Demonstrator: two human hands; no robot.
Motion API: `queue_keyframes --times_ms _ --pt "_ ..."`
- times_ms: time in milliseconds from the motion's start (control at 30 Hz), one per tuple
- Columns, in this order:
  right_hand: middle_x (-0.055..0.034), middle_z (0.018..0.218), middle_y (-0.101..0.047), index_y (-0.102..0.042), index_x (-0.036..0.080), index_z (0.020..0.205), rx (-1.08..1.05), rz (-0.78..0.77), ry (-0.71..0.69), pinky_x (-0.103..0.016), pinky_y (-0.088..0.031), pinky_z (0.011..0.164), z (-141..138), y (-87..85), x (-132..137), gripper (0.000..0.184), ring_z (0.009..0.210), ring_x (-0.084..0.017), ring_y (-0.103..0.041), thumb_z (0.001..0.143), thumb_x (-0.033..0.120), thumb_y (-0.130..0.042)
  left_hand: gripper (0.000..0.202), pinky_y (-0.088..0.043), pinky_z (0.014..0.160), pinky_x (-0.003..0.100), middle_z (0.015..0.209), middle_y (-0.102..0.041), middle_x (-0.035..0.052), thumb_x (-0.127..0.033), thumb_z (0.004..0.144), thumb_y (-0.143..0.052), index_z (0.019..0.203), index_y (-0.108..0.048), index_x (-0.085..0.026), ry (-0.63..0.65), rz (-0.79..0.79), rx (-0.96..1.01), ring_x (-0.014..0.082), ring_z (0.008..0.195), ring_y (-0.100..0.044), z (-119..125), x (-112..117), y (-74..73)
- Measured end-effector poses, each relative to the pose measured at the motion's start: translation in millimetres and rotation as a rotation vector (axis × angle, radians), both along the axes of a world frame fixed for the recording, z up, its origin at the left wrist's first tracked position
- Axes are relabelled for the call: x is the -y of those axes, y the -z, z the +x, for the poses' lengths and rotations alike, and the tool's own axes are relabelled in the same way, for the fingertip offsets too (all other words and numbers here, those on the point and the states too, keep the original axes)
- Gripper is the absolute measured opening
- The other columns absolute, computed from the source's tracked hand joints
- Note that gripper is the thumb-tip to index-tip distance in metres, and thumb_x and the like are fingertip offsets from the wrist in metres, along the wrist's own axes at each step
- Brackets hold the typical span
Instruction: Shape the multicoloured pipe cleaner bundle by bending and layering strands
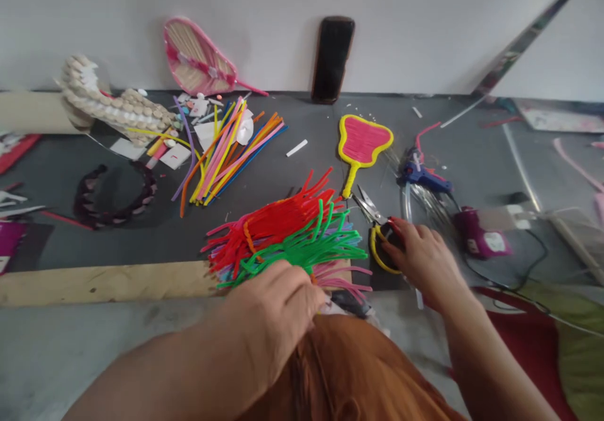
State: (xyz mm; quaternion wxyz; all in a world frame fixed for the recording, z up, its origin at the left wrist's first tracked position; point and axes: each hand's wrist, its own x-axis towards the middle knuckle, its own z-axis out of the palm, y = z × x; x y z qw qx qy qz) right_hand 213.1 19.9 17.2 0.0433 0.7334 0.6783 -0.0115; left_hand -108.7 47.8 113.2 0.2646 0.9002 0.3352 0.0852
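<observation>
At the table's front edge, my left hand [287, 301] is closed, its fingers curled down beside the bundled pipe cleaners. What it grips, if anything, is hidden under the fingers. Green pipe cleaners [306, 248] lie just beyond it, with red pipe cleaners [283, 216] behind them and an orange one tied around the bundle. To the right, my right hand [425, 257] has its thumb and fingers on the yellow-and-black handle of a pair of scissors [372, 210]. The blades point away, slightly apart. Past their tips lies a pink hand fan [365, 141] with a yellow edge and handle.
Loose coloured pipe cleaners [226, 157] lie left of centre, near a dark headband [116, 197]. A phone [333, 59] and a pink-rimmed fan [201, 59] lean on the wall. A blue glue gun [425, 175] and a purple device with a cord [481, 232] sit on the right.
</observation>
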Motion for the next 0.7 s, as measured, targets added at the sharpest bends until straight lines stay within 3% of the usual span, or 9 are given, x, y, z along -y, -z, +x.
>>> queue_keyframes --times_ms 67,167,200,333,400,500,600,700 --pt "-0.0157 0.103 -0.067 -0.054 0.015 0.130 -0.019 0.000 -0.010 -0.042 -0.048 0.083 1.1 -1.2 -0.9 0.045 0.091 -0.031 -0.062 0.093 0.041 -0.054 0.010 -0.047 0.078 0.031 0.090 -0.061 0.0028 -0.012 0.086 -0.060 0.090 -0.058 -0.021 0.013 0.002 -0.078 0.0189 0.088 -0.057 8.2 12.0 14.3" --pt "-0.0172 0.107 -0.067 -0.055 0.015 0.129 -0.011 -0.012 -0.029 -0.042 -0.047 0.085 0.5 -4.5 -4.9 0.047 0.095 -0.032 -0.061 0.093 0.044 -0.055 0.006 -0.049 0.082 0.035 0.092 -0.061 0.0049 -0.013 0.089 -0.060 0.089 -0.056 -0.019 -0.045 -0.021 -0.255 0.0216 0.091 -0.059 24.9 1.9 45.3" --pt "-0.0174 0.109 -0.068 -0.056 0.014 0.128 0.001 -0.032 -0.026 -0.041 -0.047 0.085 -0.4 -6.2 -6.9 0.046 0.095 -0.032 -0.061 0.093 0.044 -0.056 0.005 -0.049 0.083 0.036 0.095 -0.062 0.0070 -0.017 0.091 -0.060 0.092 -0.056 -0.017 -0.121 -0.013 -0.311 0.0231 0.094 -0.059 30.2 -5.2 56.1" --pt "-0.0160 0.109 -0.070 -0.059 0.014 0.123 0.023 -0.147 0.023 -0.038 -0.046 0.085 -6.8 -16.0 -16.7 0.039 0.098 -0.031 -0.064 0.094 0.040 -0.055 0.035 -0.050 0.087 0.039 0.104 -0.062 0.0123 -0.041 0.087 -0.068 0.103 -0.053 -0.013 -0.373 0.053 -0.335 0.0276 0.101 -0.061 45.3 -23.7 88.9" --pt "-0.0158 0.108 -0.071 -0.059 0.014 0.121 0.026 -0.192 0.037 -0.037 -0.046 0.085 -11.1 -21.4 -21.3 0.037 0.099 -0.030 -0.065 0.095 0.041 -0.054 0.039 -0.050 0.088 0.041 0.104 -0.062 0.0135 -0.045 0.087 -0.066 0.106 -0.053 -0.014 -0.429 0.113 -0.319 0.0295 0.100 -0.062 50.3 -22.6 96.3" --pt "-0.0169 0.108 -0.071 -0.058 0.014 0.118 0.066 -0.228 0.037 -0.036 -0.046 0.082 -19.0 -28.1 -26.9 0.034 0.099 -0.029 -0.066 0.095 0.038 -0.054 0.028 -0.049 0.087 0.043 0.101 -0.063 0.0143 -0.037 0.090 -0.061 0.104 -0.055 -0.013 -0.464 0.155 -0.309 0.0310 0.098 -0.062 55.3 -16.7 99.1" --pt "-0.0168 0.106 -0.072 -0.058 0.014 0.115 0.098 -0.248 0.038 -0.034 -0.046 0.077 -26.2 -31.9 -30.4 0.029 0.096 -0.029 -0.067 0.094 0.034 -0.053 0.016 -0.049 0.089 0.042 0.099 -0.063 0.0135 -0.029 0.094 -0.051 0.099 -0.057 -0.015 -0.471 0.149 -0.272 0.0290 0.099 -0.062 53.8 -14.7 98.4" --pt "-0.0165 0.099 -0.073 -0.060 0.015 0.111 0.070 -0.209 0.079 -0.032 -0.046 0.072 -25.9 -31.4 -31.2 0.029 0.091 -0.028 -0.069 0.093 0.035 -0.052 0.019 -0.051 0.087 0.038 0.094 -0.064 0.0121 -0.027 0.098 -0.041 0.096 -0.057 -0.015 -0.482 0.117 -0.218 0.0255 0.095 -0.064 44.3 -17.1 97.7"
